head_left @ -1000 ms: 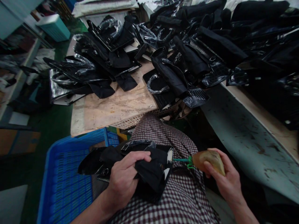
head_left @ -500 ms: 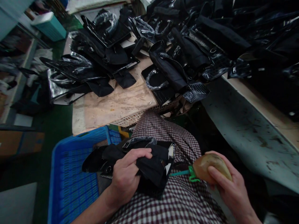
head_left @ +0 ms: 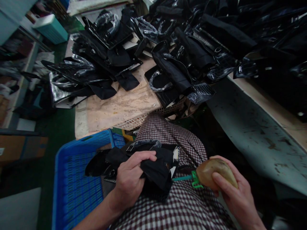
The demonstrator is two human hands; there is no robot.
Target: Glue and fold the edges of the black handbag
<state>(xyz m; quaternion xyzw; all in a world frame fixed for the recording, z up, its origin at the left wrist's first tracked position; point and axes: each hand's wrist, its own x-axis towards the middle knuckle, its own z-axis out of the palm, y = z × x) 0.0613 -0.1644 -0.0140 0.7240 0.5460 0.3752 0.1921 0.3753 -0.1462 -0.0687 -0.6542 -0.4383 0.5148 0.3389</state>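
Beneath the grasping fingers of the left hand point(head_left: 129, 181) lies a black workpiece point(head_left: 157, 171); right hand point(head_left: 238, 191) fingers grip an amber container point(head_left: 211, 171).

We are in a workshop, by all signs one that handles bags. We see many similar black bags point(head_left: 178, 72) heaped over a scuffed wooden desk point(head_left: 115, 111), several with handles point(head_left: 116, 24) wrapped in clear plastic. To our right, a stained pale green sheet point(head_left: 268, 140) hangs below more black goods. Beside us we have a blue plastic crate point(head_left: 76, 188), and farther off a cardboard box point(head_left: 11, 148) and a teal bin point(head_left: 54, 30) on a green floor point(head_left: 57, 127). Our checked garment point(head_left: 177, 210) looks like an apron, and our right hand point(head_left: 240, 188) grips a nozzled amber squeeze bottle point(head_left: 206, 174).
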